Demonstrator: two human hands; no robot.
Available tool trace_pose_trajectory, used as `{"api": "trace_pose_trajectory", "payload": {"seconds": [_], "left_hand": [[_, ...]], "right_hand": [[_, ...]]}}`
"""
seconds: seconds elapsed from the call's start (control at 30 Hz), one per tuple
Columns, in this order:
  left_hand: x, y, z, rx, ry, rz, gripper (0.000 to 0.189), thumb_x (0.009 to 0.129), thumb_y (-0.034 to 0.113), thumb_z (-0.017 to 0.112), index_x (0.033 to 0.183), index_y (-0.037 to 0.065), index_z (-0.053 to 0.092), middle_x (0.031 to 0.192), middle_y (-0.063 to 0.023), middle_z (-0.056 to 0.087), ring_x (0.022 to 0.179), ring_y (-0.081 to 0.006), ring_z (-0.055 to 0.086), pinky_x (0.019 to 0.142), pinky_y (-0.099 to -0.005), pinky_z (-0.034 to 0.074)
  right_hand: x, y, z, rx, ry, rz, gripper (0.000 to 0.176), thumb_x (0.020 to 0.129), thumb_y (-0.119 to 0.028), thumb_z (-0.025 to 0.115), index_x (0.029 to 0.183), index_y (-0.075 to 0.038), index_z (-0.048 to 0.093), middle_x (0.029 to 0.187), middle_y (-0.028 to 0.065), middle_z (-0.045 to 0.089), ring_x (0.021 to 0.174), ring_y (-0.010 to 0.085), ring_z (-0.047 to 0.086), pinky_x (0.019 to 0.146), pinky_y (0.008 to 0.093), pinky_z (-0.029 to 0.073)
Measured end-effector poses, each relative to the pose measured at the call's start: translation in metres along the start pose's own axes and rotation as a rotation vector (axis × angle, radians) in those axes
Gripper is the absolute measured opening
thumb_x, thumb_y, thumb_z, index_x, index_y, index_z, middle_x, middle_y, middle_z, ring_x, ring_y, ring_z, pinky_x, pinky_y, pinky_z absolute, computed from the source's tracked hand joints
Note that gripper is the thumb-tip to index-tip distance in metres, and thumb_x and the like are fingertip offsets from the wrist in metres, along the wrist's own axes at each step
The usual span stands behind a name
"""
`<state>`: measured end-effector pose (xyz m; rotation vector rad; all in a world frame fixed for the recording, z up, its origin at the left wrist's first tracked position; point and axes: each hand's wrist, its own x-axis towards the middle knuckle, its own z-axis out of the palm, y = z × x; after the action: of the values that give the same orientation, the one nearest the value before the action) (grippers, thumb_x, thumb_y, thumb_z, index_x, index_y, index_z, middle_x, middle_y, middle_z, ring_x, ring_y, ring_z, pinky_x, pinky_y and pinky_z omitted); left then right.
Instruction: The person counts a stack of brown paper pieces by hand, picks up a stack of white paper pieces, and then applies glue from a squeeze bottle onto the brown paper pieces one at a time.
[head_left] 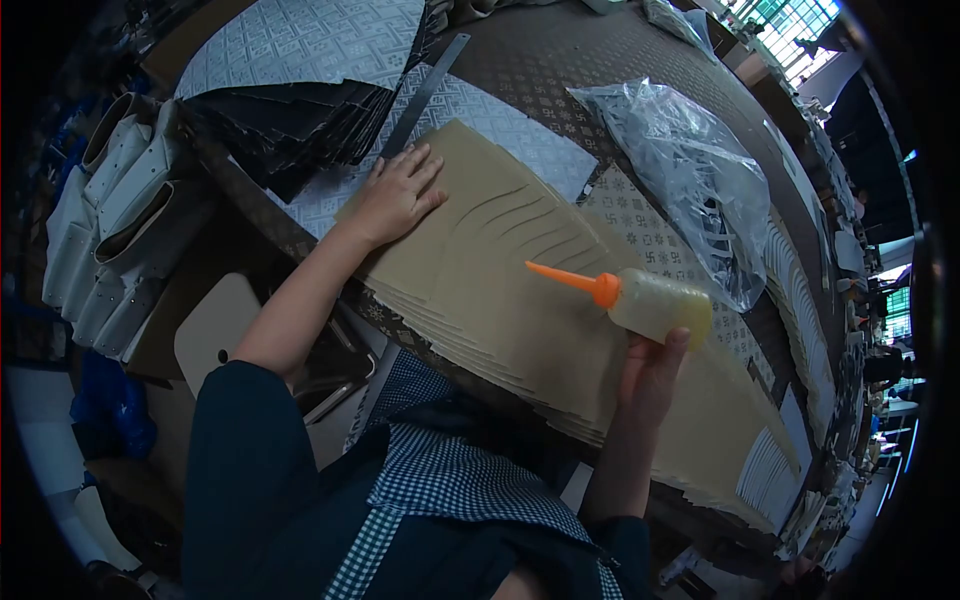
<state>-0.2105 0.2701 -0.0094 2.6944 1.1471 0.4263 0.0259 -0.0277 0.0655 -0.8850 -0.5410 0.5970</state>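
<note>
My left hand (400, 192) lies flat, fingers stretched out, on the far left end of a fanned stack of tan sheets (500, 270). Several curved slits or edges show in the sheets' surface near the middle. My right hand (652, 370) is wrapped round a squeeze glue bottle (660, 306) with yellowish contents. Its long orange nozzle (565, 277) points left, above the sheets. A metal ruler (428, 95) lies just beyond my left fingertips.
Patterned sheets with dark undersides (310, 50) are piled at the upper left. A crumpled clear plastic bag (685, 180) lies on the patterned table cover. White box-like items (120, 210) are stacked at the left, near a stool (225, 320).
</note>
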Motion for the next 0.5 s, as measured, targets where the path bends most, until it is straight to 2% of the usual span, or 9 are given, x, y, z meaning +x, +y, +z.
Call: {"api": "trace_pose_trajectory", "payload": {"seconds": [0.13, 0.33, 0.43, 0.5], "left_hand": [[0.001, 0.001, -0.005, -0.011, -0.011, -0.007, 0.063, 0.095, 0.056, 0.043, 0.144, 0.017, 0.042, 0.154, -0.0102, 0.030, 0.144, -0.0275, 0.024, 0.114, -0.0549, 0.018], [0.020, -0.010, 0.001, -0.115, -0.004, 0.051, 0.062, 0.094, 0.055, 0.045, 0.143, 0.017, 0.043, 0.153, -0.0081, 0.032, 0.143, -0.0270, 0.025, 0.113, -0.0597, 0.016], [0.019, -0.009, 0.004, -0.099, 0.005, 0.042, 0.060, 0.095, 0.054, 0.045, 0.143, 0.017, 0.044, 0.153, -0.0070, 0.033, 0.143, -0.0263, 0.025, 0.113, -0.0591, 0.017], [0.019, -0.008, 0.006, -0.100, 0.004, 0.042, 0.059, 0.095, 0.053, 0.045, 0.142, 0.017, 0.044, 0.153, -0.0070, 0.032, 0.143, -0.0260, 0.025, 0.113, -0.0588, 0.017]], "right_hand": [[0.017, 0.003, 0.007, -0.112, -0.055, -0.050, 0.058, 0.090, -0.029, 0.069, 0.130, 0.002, 0.042, 0.120, 0.0129, 0.056, 0.110, 0.0214, 0.058, 0.097, 0.0363, 0.047], [0.060, 0.015, 0.037, -0.295, -0.062, -0.123, 0.056, 0.086, -0.015, 0.072, 0.130, 0.001, 0.041, 0.120, 0.0110, 0.053, 0.109, 0.0180, 0.055, 0.096, 0.0333, 0.046], [0.081, 0.028, 0.047, -0.379, -0.061, -0.148, 0.058, 0.083, -0.011, 0.073, 0.130, 0.001, 0.041, 0.121, 0.0113, 0.052, 0.110, 0.0180, 0.054, 0.096, 0.0323, 0.045], [0.093, 0.036, 0.053, -0.539, -0.066, -0.203, 0.061, 0.083, -0.017, 0.075, 0.132, -0.001, 0.041, 0.120, 0.0106, 0.053, 0.109, 0.0197, 0.056, 0.095, 0.0344, 0.047]]}}
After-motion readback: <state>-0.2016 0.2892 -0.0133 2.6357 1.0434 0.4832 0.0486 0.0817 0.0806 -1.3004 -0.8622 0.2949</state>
